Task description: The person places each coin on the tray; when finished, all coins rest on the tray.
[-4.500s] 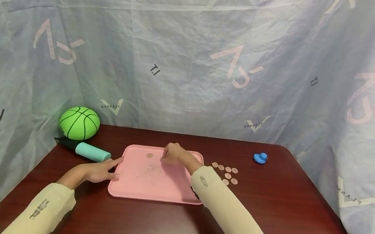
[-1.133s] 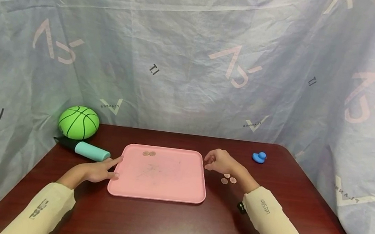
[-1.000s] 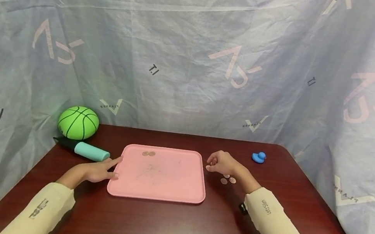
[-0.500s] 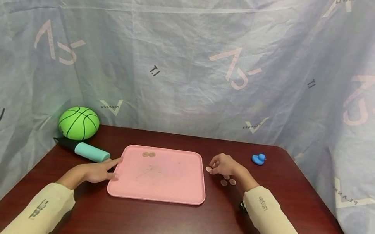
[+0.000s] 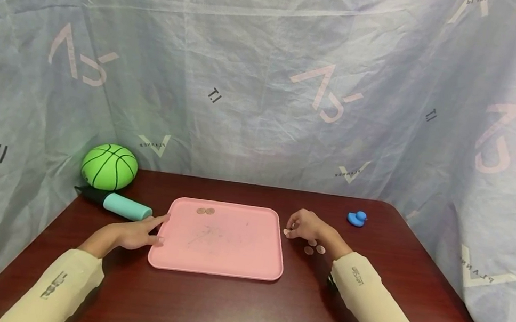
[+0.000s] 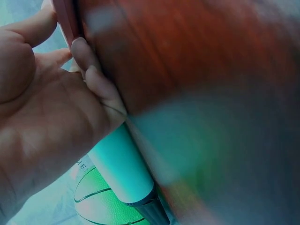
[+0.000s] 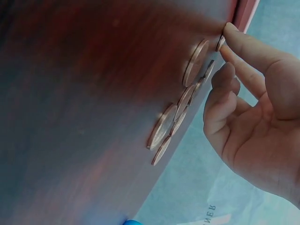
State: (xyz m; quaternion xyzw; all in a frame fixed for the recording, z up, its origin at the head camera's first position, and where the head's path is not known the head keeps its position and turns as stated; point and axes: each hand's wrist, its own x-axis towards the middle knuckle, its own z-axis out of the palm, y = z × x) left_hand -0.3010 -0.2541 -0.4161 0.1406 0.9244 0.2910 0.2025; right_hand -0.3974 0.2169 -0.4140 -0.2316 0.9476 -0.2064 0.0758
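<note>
My left hand [image 5: 133, 234] lies with fingers spread at the left rim of a pink tray [image 5: 228, 248], thumb and fingertips touching that rim. Two copper-coloured coins [image 5: 210, 211] lie side by side near the tray's back left. Just past the tray's right edge, my right hand [image 5: 305, 226] pinches another coin [image 7: 220, 43] between thumb and index finger, down at the table. Its remaining fingers are loosely bent. Several more coins [image 7: 161, 126] lie flat on the table beside that hand; in the head view the hand and wrist hide some of them.
A green ball [image 5: 109, 167] with basketball lines sits at the back left. In front of it lies a turquoise and black cylindrical object [image 5: 126, 207], close to my left hand. A blue toy duck [image 5: 357, 218] stands at the back right. Grey printed cloth [image 5: 265, 103] hangs behind the table.
My right hand has moved from over the tray to the coins on its right, and its fingers close on one. The tray went from one visible coin to two. My left hand stays put.
</note>
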